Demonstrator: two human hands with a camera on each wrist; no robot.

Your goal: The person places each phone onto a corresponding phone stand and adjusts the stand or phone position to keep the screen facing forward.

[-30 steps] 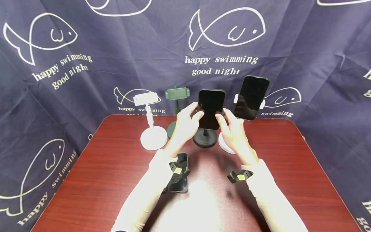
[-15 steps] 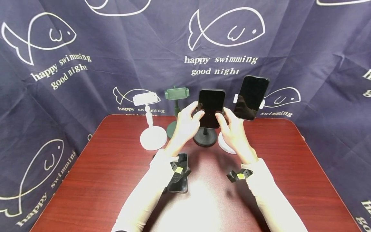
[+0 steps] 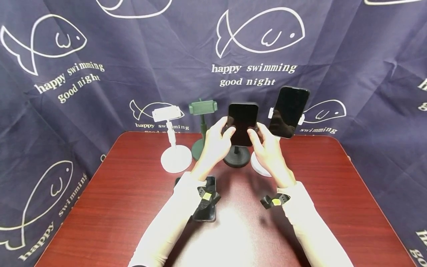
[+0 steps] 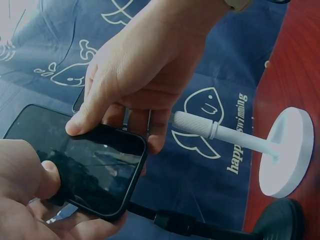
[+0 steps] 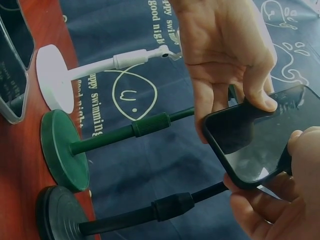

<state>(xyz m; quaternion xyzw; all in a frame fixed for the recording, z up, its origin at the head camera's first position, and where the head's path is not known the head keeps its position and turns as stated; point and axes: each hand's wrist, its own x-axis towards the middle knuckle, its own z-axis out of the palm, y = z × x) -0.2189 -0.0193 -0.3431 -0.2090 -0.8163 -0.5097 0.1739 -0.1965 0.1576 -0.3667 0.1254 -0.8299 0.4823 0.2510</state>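
1 blk phone (image 3: 243, 116), ctr of frame, near upright, screen visible, just above base of blk stand (image 3: 236, 159); back hidden, can't tell if clamped. L hand (image 3: 215, 142): pinching left edge of same, thumb on screen, fingers at side/back. R hand (image 3: 269, 152): matching pinch on right edge, thumb on screen.

1 wht stand (image 3: 176, 159) + 1 grn stand (image 3: 197, 149), left of ctr, holders (image 3: 166, 113) up top. 2nd wht pedestal (image 3: 258, 165), right of ctr, base partly behind R hand; tilted phone (image 3: 289, 111) in its clip (image 3: 301, 119). 1 flat phone (image 3: 207, 214), lower ctr-left, on red-brn table (image 3: 333, 207), partly hidden by L sleeve (image 3: 163, 226). Wrist units (image 3: 207, 195), 1 per wrist: blk w/ yel tabs. Backdrop, upper frame: navy cloth (image 3: 160, 48), wht fish prints + txt.
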